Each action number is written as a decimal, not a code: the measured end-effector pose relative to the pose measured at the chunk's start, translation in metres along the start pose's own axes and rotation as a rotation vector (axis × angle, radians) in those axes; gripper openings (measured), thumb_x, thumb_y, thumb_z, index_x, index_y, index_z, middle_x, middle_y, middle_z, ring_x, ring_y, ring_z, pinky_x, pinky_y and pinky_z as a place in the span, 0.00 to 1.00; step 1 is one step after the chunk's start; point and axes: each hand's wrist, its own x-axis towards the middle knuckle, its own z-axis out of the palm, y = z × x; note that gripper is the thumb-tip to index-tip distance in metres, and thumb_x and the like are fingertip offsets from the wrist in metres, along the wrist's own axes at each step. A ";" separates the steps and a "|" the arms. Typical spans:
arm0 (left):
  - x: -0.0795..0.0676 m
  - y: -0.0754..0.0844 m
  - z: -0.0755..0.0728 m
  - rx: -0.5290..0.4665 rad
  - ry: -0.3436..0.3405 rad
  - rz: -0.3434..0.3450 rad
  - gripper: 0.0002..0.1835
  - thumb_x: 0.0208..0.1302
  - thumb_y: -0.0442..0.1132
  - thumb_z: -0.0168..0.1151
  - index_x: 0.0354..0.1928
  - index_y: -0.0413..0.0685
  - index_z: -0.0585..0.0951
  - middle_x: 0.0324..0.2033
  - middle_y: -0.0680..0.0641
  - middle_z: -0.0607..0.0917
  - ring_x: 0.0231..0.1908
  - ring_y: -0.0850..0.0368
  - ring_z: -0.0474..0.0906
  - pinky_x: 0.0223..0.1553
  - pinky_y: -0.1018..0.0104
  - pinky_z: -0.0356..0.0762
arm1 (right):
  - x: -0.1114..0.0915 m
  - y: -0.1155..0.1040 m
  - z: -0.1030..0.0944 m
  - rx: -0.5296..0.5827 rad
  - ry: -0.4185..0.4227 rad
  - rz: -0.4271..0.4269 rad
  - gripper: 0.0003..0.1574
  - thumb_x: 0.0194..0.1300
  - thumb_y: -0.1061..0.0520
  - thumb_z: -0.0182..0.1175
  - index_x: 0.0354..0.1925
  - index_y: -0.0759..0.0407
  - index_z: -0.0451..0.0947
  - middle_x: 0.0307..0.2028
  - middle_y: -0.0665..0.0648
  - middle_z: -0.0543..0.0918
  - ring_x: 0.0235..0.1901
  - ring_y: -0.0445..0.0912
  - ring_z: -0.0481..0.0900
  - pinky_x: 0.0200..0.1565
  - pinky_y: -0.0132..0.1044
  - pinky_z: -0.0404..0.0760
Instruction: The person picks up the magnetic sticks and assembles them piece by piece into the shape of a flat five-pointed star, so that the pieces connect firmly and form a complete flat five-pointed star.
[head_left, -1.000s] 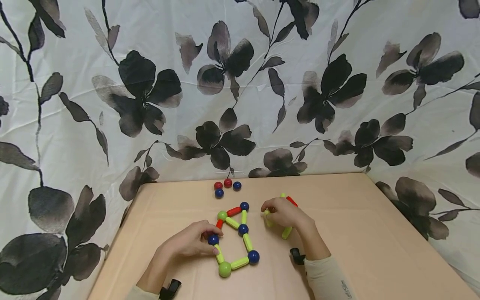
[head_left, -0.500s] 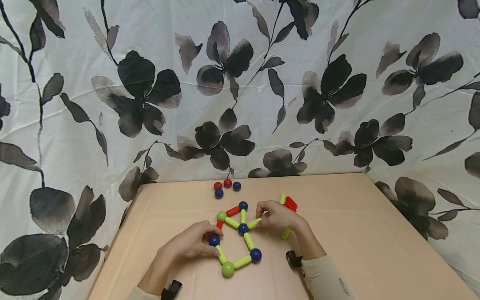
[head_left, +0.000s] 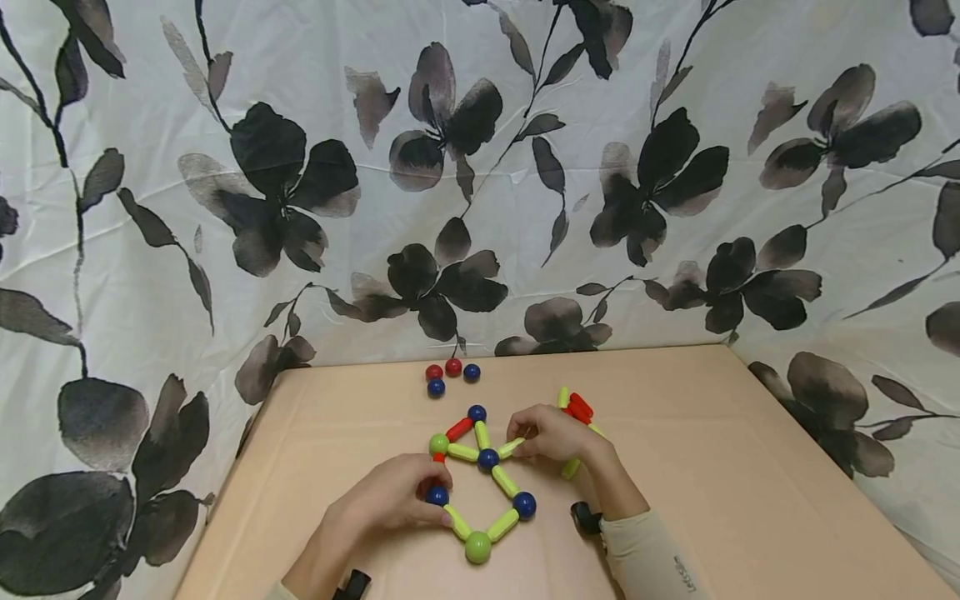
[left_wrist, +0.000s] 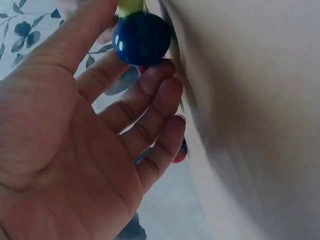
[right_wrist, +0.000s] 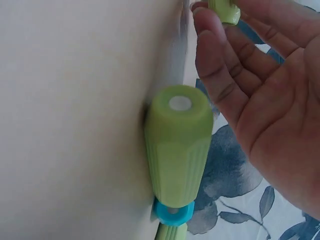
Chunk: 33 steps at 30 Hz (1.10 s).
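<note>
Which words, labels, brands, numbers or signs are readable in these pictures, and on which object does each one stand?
Right sleeve: dark lettering, too small and blurred to read with certainty.
Balls and rods: no text visible.

Right sleeve point(head_left: 647, 557) | dark lettering point(head_left: 684, 575) | apparently "Lets…" (rest too small to read)

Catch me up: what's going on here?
A person's left hand holds a glossy blue ball on the left of a ball-and-rod shape. Their right hand pinches a yellow-green rod, its other end apparently touching the shape's central blue ball. Two red balls and two blue balls lie farther back on the tan table.
</note>
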 end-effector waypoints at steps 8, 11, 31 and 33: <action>0.000 0.005 0.005 0.078 0.045 0.074 0.18 0.53 0.64 0.78 0.40 0.65 0.89 0.32 0.63 0.80 0.33 0.66 0.70 0.37 0.69 0.68 | 0.004 -0.004 0.003 -0.084 0.036 -0.014 0.08 0.67 0.59 0.71 0.43 0.47 0.88 0.38 0.44 0.85 0.39 0.45 0.79 0.43 0.34 0.81; 0.001 0.006 0.007 0.093 0.067 0.090 0.17 0.52 0.65 0.78 0.39 0.70 0.90 0.34 0.61 0.78 0.39 0.65 0.69 0.43 0.66 0.65 | 0.005 -0.005 0.003 -0.098 0.045 -0.020 0.09 0.67 0.59 0.71 0.44 0.46 0.89 0.39 0.44 0.85 0.39 0.45 0.79 0.43 0.35 0.81; 0.009 0.007 0.010 0.086 0.082 0.155 0.10 0.61 0.57 0.75 0.39 0.65 0.92 0.33 0.71 0.85 0.39 0.71 0.79 0.50 0.63 0.75 | -0.026 0.005 -0.035 -0.090 0.347 0.010 0.19 0.71 0.62 0.66 0.59 0.55 0.83 0.55 0.62 0.85 0.45 0.48 0.81 0.46 0.41 0.81; 0.009 0.008 0.010 0.095 0.096 0.157 0.10 0.62 0.56 0.74 0.40 0.62 0.92 0.33 0.70 0.85 0.38 0.70 0.79 0.48 0.65 0.77 | -0.032 0.009 -0.042 -0.074 0.396 0.029 0.19 0.71 0.61 0.66 0.59 0.54 0.83 0.55 0.63 0.85 0.45 0.50 0.81 0.45 0.41 0.83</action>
